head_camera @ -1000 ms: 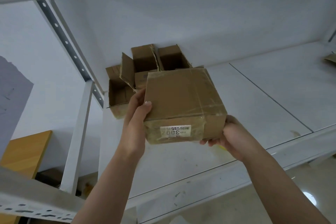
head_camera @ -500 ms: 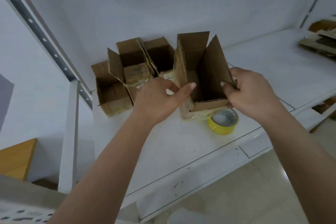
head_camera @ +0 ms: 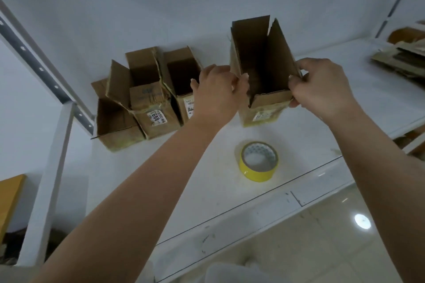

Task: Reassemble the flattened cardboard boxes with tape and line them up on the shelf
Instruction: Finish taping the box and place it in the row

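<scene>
Standing on the white shelf (head_camera: pixel 142 167), the open box (head_camera: pixel 264 80) is pinched at its flaps by left hand (head_camera: pixel 216 94) and right hand (head_camera: pixel 322 85); yellow tape roll (head_camera: pixel 258 161) nearby; pale wall (head_camera: pixel 161 7) behind

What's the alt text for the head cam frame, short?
Two bare hands, left hand and right hand, grip the sides of an open-topped cardboard box standing on a white shelf. Three more open boxes stand in a row to its left; a yellow tape roll lies in front.

One head-worn wide view – looks forward and down, close over the white shelf (head_camera: pixel 207 193); nothing shared.
</scene>
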`<state>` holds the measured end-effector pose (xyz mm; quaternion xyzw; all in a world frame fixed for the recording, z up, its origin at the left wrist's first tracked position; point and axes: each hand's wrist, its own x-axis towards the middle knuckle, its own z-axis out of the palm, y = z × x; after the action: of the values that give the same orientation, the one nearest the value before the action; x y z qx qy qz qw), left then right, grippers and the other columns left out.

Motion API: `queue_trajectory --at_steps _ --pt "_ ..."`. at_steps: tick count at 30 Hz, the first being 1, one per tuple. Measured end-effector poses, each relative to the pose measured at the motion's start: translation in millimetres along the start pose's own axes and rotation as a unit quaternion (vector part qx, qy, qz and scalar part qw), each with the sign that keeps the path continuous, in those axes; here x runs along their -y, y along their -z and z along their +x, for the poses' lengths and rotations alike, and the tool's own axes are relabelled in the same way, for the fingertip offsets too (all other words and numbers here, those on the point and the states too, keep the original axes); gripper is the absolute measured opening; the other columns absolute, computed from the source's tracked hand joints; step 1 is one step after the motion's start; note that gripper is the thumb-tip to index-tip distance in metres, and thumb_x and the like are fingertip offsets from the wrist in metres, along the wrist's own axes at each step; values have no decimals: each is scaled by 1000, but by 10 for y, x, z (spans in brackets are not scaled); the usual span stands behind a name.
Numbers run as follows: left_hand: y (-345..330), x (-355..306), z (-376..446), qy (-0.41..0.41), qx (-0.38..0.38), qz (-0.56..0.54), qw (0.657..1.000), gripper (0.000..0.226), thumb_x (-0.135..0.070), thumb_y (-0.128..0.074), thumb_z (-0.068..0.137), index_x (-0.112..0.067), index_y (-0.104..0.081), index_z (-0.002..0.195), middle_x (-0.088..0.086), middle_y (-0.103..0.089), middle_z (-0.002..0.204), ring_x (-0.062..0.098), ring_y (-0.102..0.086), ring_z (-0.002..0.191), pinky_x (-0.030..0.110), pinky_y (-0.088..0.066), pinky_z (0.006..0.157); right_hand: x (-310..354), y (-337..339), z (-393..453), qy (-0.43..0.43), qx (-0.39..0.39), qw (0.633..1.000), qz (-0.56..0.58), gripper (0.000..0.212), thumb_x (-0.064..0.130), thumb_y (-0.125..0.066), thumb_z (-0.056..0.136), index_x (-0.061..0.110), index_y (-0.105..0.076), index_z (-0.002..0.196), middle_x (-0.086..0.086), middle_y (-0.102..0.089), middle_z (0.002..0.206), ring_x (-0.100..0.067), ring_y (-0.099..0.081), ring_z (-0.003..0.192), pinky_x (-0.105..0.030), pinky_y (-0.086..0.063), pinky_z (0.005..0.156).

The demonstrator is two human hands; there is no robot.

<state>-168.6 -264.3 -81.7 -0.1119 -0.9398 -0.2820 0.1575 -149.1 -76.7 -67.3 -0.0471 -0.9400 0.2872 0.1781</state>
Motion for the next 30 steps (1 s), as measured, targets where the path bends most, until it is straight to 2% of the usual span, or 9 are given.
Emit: queue_trajectory --at_steps 3,5,8,12,16,19,21,24,30 --pt "-21 136 208 3 -41 31 999 44 -50 -40 100 -16 -66 88 4 -62 120 30 -43 128 63 -27 108 -164 -114 326 -2 -12 1000 6 23 16 -49 88 2 -64 97 -20 -68 81 -37 -66 78 -45 -55 77" --pt "-17 310 328 29 -54 95 994 42 -58 -44 95 -22 -65 98 3 -60 123 31 -43 128 64 -24 110 -266 -227 508 -4 7 1000 17 23 15 -48 89 1 -64 96 -19 -69 79 -37 -67 74 -44 -56 75" --pt "-51 585 412 60 -14 211 975 55 -65 -54 85 -23 -62 120 5 -53 136 31 -34 138 66 -11 113 -385 -433 724 -10 42 998 34 21 13 -48 89 1 -66 94 -16 -70 74 -34 -69 68 -44 -58 73" --pt "-198 815 455 62 71 342 935 61 -54 -63 87 -26 -49 139 0 -42 151 30 -18 148 69 1 112 -381 -704 969 -13 100 994 50 18 13 -47 89 7 -64 86 -15 -70 71 -27 -70 59 -38 -59 70" --pt "-326 870 458 86 50 354 930 31 -33 -62 94 -39 -62 124 -7 -65 127 24 -29 145 60 19 107 -291 -947 1173 -14 146 988 52 17 12 -46 89 10 -62 85 -13 -70 67 -17 -66 48 -31 -58 65" --pt "-372 878 465 97 43 361 927 31 -31 -64 93 -43 -63 121 -11 -69 118 22 -35 142 55 28 100 -263 -1093 1276 -26 173 983 61 21 12 -45 91 5 -64 96 -10 -67 62 -16 -66 48 -33 -59 67" --pt "-394 883 482 103 42 367 923 31 -31 -65 93 -44 -63 121 -11 -70 117 21 -36 141 55 29 100 -244 -1168 1316 -25 183 980 77 23 12 -44 93 3 -64 100 -11 -67 62 -17 -66 49 -34 -60 67" --pt "-393 873 504 113 40 375 919 32 -29 -65 92 -44 -63 120 -11 -70 114 21 -36 141 55 28 101 -195 -1235 1372 -23 192 977 93 23 13 -43 95 3 -63 102 -10 -65 60 -10 -60 38 -27 -56 57" --pt "-358 842 511 125 46 388 912 32 -27 -64 94 -44 -63 121 -11 -70 114 21 -38 140 56 26 102 -63 -1302 1473 -52 218 962 155 33 20 -41 103 0 -60 120 -13 -65 68 -12 -63 47 -25 -55 56"
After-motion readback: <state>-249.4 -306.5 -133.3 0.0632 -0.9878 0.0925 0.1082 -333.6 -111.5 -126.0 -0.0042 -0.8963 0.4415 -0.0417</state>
